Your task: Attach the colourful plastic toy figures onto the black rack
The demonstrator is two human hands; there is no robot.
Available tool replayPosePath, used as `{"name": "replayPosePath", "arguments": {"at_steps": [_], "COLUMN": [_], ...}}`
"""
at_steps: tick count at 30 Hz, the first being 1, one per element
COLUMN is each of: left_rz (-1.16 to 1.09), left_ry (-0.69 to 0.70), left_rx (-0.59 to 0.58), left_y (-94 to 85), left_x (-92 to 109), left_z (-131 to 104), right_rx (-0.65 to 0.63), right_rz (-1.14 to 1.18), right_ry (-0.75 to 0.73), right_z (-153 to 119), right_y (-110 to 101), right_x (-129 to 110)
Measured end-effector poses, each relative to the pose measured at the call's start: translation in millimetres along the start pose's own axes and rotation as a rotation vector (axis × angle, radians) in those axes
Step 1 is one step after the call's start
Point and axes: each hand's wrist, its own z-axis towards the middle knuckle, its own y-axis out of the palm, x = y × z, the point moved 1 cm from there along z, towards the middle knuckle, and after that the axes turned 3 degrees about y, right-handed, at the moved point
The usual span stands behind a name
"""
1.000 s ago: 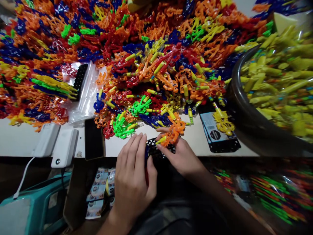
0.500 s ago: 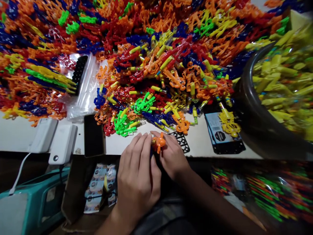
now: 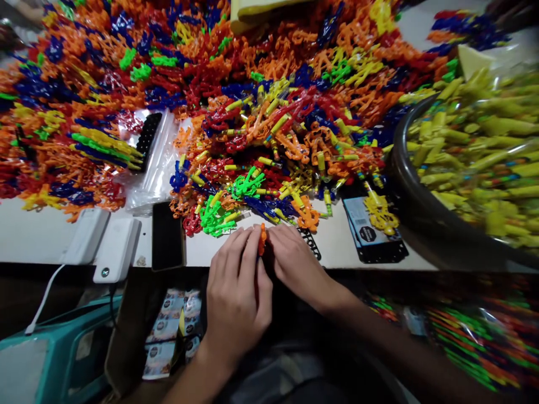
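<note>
Between my two hands, at the table's front edge, is a small orange plastic figure [image 3: 263, 240], mostly covered by fingers. My left hand [image 3: 238, 280] is closed around its left side, thumb and fingers bent over it. From the other side my right hand [image 3: 297, 261] pinches it, its fingertips hidden. Just beyond the hands lie a bright green plastic figure [image 3: 213, 216] and an orange one [image 3: 306, 214], both with yellow tubes. Partly behind my right hand is a flat black plastic frame [image 3: 310, 244].
A heap of coloured plastic figures [image 3: 168, 73] covers the table. At right stands a dark basin [image 3: 406, 174] of yellow wrapped pieces. White power banks [image 3: 117, 247], a black phone [image 3: 167, 235] and clear bags [image 3: 154, 168] lie left; a blue card [image 3: 362, 224] lies right. Below is a teal stool [image 3: 63, 336].
The orange figure has turned and shows narrower between my fingers, with the hands closer together. The view has tilted up slightly, and a yellow object shows at the top.
</note>
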Motion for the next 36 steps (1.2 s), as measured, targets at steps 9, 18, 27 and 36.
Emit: {"name": "replayPosePath", "arguments": {"at_steps": [9,18,27,36], "left_rz": [-0.007,-0.009,0.024,-0.050], "left_ry": [-0.010,-0.003,0.003,-0.028], "left_rx": [0.036,0.008,0.005,0.033], "left_y": [3.1,0.7,2.3,1.2], "left_x": [-2.0,-1.8,-3.1,-2.6], "left_z": [0.5,-0.2,0.4,-2.2], "right_rx": [-0.038,-0.033,0.030,0.190], "right_rz": [-0.327,0.376,0.693,0.448], "right_ry": [0.310,0.520,0.471,0.357], "right_z": [33.9,11.4,-23.5,-38.6], "right_y": [-12.0,-27.4,-28.4,20.1], "right_x": [5.4,20.3,6.6,-15.1]}}
